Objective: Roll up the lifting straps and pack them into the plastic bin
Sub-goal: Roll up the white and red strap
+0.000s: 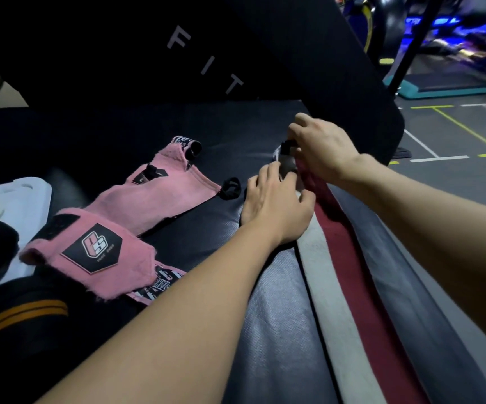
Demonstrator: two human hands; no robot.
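From my seat I see both hands working at the far end of the grey and maroon strap (pixel 349 272), which lies flat along the black bench pad (pixel 265 316) with its long axis running from the lower right of the view up and away to the hands. My right hand (pixel 322 147) is curled over the strap's end, fingers and thumb pinching the small roll (pixel 287 158) that is starting there, a dark loop or tab showing at its top. My left hand (pixel 276 202) lies just beside it on the near side, fingers bent and touching the roll, though I cannot tell how firmly they grip. The unrolled length trails back toward me from the grip, so I judge the roll has to travel down the strap's axis, toward my body, with the right hand turning and the left steadying. Most of the strap is not yet wound. The pink straps (pixel 137 208) lie well apart to the left, untouched, and a black strap with orange stripes (pixel 23 316) sits nearer me. A white shape at the left edge may be the plastic bin (pixel 23 199); I cannot be sure.
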